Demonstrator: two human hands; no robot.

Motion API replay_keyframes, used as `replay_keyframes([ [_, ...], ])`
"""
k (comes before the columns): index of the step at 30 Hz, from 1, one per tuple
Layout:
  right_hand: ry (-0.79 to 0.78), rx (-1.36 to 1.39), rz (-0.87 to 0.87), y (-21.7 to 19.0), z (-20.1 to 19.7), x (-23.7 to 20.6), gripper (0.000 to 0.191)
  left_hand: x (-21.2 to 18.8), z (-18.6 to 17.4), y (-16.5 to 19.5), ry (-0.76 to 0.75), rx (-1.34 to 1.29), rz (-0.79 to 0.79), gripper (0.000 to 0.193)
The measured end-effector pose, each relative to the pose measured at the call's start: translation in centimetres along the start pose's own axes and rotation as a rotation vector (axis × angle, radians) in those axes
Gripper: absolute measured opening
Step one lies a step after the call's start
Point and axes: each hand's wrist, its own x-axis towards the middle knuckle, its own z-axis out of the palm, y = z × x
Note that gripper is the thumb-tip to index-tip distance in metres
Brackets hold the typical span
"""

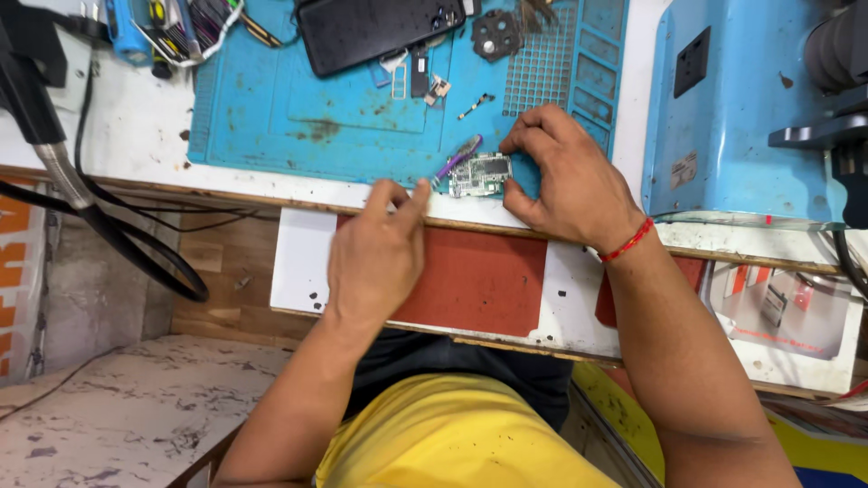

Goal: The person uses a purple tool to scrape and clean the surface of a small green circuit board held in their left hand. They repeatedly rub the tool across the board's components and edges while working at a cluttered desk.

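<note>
I see the small circuit board (480, 174) at the front edge of the blue mat (271, 108). My right hand (561, 172) pinches it closed with its grip; my left hand (375, 253), half curled, holds the purple tool (457, 159). I would press the board flat and work gently.

Your bench, non-work items: blue mat (271, 108); black phone back (380, 32), top ctr; round camera bezel (495, 34); tool tray (185, 27), top L; blue machine (732, 99), R; black cable (136, 244), L.
</note>
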Motion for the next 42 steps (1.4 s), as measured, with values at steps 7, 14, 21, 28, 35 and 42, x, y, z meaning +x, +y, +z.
replay_keyframes([
  [7,0.037,-0.039,-0.067,-0.1,-0.1,0.3,0.035,-1.1,-0.4,-0.6,-0.060,0.045,-0.009,0.036],
  [14,0.008,-0.033,-0.031,-0.2,-0.4,0.1,0.037,-0.7,-0.4,-1.5,-0.014,-0.078,0.018,0.034],
  [21,-0.040,-0.109,-0.092,-0.9,-1.0,0.2,0.049,-0.3,-1.6,-2.4,-0.039,-0.107,0.050,0.033],
  [28,-0.078,-0.050,-0.042,-0.5,-1.0,0.1,0.048,-0.5,-1.1,-2.9,-0.106,-0.108,0.005,0.039],
  [35,-0.099,-0.008,-0.035,-0.4,-1.3,-0.1,0.049,-0.1,-1.3,-3.1,-0.135,-0.120,0.035,0.043],
  [42,-0.016,0.019,0.053,-0.7,-0.8,-0.2,0.035,0.2,-1.7,-3.2,-0.038,-0.196,0.051,0.038],
])
